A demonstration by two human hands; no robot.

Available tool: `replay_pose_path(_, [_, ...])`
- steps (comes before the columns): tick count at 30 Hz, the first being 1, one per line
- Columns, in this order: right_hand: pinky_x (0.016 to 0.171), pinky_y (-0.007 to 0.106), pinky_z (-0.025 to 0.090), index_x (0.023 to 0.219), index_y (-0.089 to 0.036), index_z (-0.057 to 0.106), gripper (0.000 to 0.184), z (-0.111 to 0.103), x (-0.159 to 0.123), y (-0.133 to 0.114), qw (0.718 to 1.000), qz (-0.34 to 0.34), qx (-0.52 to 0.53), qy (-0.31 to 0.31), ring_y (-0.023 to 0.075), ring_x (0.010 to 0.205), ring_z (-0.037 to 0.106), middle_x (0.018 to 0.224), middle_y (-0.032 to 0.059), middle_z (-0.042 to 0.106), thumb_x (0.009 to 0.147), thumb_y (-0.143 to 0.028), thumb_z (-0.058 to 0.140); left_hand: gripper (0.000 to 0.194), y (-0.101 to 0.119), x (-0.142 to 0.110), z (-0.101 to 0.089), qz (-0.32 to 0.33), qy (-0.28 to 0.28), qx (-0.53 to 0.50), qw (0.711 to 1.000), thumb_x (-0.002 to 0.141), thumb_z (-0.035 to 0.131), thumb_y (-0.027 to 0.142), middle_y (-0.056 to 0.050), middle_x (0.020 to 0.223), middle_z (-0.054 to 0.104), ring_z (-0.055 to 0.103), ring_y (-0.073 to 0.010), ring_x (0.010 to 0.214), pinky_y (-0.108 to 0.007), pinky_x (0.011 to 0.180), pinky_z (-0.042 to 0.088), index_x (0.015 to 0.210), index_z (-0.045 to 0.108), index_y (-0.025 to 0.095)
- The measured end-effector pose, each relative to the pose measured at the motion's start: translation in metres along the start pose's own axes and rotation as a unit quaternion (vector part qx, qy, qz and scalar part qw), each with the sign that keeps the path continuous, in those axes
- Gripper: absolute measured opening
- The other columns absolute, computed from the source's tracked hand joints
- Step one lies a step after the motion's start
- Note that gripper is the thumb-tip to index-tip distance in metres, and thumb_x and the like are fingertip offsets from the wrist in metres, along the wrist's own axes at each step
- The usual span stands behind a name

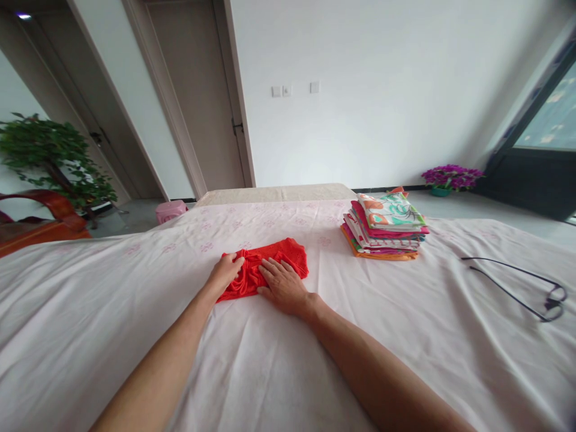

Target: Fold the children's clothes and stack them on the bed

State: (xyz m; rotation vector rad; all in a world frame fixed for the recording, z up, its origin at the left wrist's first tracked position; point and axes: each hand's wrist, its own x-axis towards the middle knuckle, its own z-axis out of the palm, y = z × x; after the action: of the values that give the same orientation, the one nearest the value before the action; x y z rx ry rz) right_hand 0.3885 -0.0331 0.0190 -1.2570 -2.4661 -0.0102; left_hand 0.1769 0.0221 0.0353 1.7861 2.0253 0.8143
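Observation:
A red piece of cloth (294, 255), partly folded and bunched on its left side, lies on the pale sheet (252, 372). At its left end, my left hand (227, 273) pinches a gathered fold between thumb and fingers. My right hand (283, 285) rests flat on the middle of the cloth, fingers stretched out. To the right of the red cloth stands a neat stack of folded, patterned cloths (386, 231), touched by neither hand.
Black-framed glasses (546, 300) lie on the sheet at the right. Beyond the covered surface are a pink stool (171, 211), a wooden armchair (54, 219), a leafy plant (45, 150) and a pot of purple flowers (452, 178). A white wall (360, 132) stands behind.

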Motion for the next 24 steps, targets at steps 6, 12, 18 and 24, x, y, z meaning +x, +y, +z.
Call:
replay_pose_path(6, [0.119,0.046,0.025,0.148,-0.019,0.043,0.058,0.001,0.0,0.0,1.0,-0.003,-0.006,0.004,0.024,0.145,0.031,0.155,0.0079,0.039,0.1,-0.051,0.039,0.044,-0.002,-0.003,-0.01,0.096,-0.007,0.038,0.995,0.092,0.043,0.035,-0.013,0.138,0.059,0.051,-0.0239,0.13,-0.034,0.111,0.032,0.129,0.06,0.019])
replay_pose_path(12, [0.119,0.047,0.024,0.149,-0.02,0.041,0.059,0.001,0.001,-0.003,1.0,0.006,-0.013,0.001,0.0242,0.145,0.031,0.156,0.0069,0.037,0.101,-0.053,0.035,0.067,-0.005,-0.025,0.018,0.169,-0.07,0.06,0.981,0.089,0.052,0.046,-0.015,0.159,0.031,0.021,-0.028,0.15,-0.046,0.121,0.006,0.147,0.041,0.016])
replay_pose_path(18, [0.119,0.047,0.023,0.15,-0.019,0.04,0.059,-0.002,0.002,-0.006,1.0,0.016,-0.013,-0.013,0.0249,0.145,0.03,0.156,0.0076,0.035,0.1,-0.051,0.036,0.051,-0.015,-0.015,-0.002,0.077,-0.022,-0.105,0.991,0.089,0.051,0.04,-0.01,0.149,0.048,0.038,-0.0211,0.142,-0.035,0.118,0.024,0.137,0.053,0.021])
replay_pose_path(24, [0.121,0.048,0.02,0.151,-0.018,0.038,0.061,-0.005,-0.003,-0.008,1.0,0.006,-0.018,0.019,0.026,0.145,0.03,0.155,0.0095,0.038,0.099,-0.05,0.038,0.051,-0.043,-0.009,-0.032,-0.086,0.032,-0.173,0.981,0.077,0.065,0.034,-0.021,0.128,0.064,0.055,-0.0336,0.127,-0.038,0.1,0.046,0.123,0.059,0.011])
